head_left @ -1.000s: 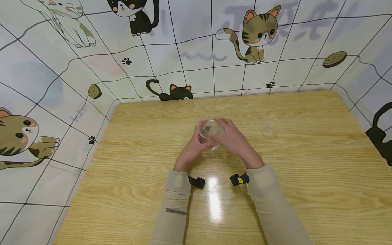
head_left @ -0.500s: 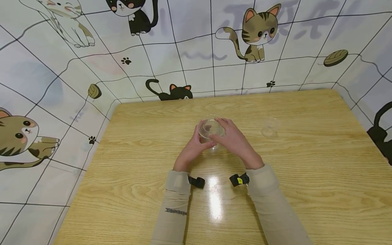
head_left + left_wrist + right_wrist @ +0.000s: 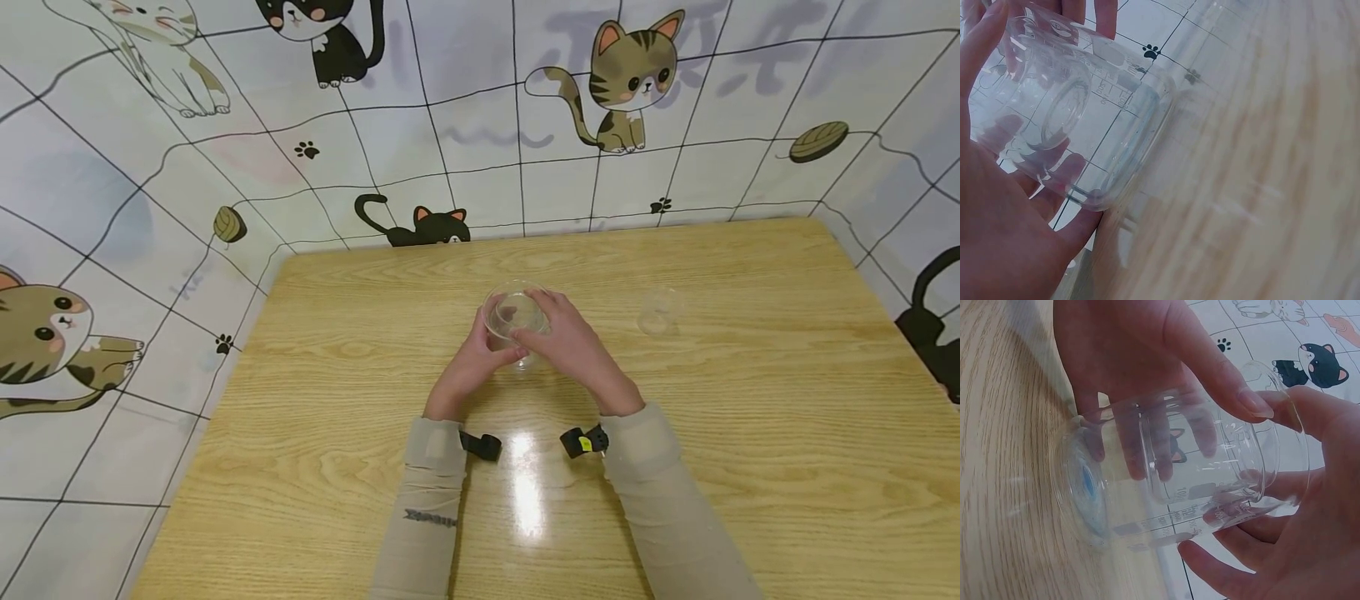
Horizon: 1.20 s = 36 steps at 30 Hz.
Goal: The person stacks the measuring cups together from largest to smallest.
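Note:
A clear glass beaker [image 3: 1129, 519] with printed volume marks is between both hands at the middle of the table. Within it sits a smaller clear glass vessel [image 3: 1069, 112], nested below the larger rim. My left hand [image 3: 476, 354] cups the beaker from the left, fingers spread along its wall and visible through the glass in the right wrist view. From the right, my right hand [image 3: 570, 342] grips around the rim, thumb on the near side and a finger across the top. In both wrist views the beaker's base is close to the tabletop.
On the wooden table [image 3: 337, 375], right of the hands, stands another small, faint clear vessel [image 3: 660, 315]. A white cat-print sheet [image 3: 480, 133] rises behind the table and along its sides. Black straps with cameras [image 3: 480, 447] are on both wrists.

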### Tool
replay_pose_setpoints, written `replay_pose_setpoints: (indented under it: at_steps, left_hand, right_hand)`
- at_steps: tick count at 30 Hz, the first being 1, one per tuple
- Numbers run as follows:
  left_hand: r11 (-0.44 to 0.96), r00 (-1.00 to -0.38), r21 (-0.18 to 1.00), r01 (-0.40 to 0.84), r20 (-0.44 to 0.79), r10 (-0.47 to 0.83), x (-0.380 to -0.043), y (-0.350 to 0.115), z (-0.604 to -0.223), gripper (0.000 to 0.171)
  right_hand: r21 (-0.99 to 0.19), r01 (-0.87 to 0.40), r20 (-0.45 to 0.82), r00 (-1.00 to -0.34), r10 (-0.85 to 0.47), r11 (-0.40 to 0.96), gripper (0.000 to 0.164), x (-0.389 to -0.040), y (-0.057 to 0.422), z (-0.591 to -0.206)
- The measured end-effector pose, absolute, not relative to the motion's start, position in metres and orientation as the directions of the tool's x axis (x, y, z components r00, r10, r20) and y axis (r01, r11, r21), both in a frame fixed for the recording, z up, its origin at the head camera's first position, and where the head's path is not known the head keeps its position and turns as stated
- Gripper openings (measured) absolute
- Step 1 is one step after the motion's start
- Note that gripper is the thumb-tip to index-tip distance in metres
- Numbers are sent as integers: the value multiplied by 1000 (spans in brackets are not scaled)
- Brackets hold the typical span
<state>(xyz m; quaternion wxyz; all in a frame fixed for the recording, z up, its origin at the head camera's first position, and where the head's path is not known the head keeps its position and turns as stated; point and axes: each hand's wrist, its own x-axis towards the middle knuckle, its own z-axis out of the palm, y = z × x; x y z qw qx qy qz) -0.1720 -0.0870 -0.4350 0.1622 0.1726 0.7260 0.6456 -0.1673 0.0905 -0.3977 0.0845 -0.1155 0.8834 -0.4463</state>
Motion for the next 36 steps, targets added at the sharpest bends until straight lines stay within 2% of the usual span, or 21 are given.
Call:
replay_pose_setpoints:
  at_steps: [29,36]
  left_hand:
    - [111,-889,993,40,-16,458,-174,-88,-437,87]
    - [39,-880,999,26,4,475,-175,-87,-438,85]
  right_hand:
    - [-817,-113,-54,-961,-271,566,71,-167,90,-399]
    - [-810,-122,-49,-961,-274,573,70,-165,90,-397]
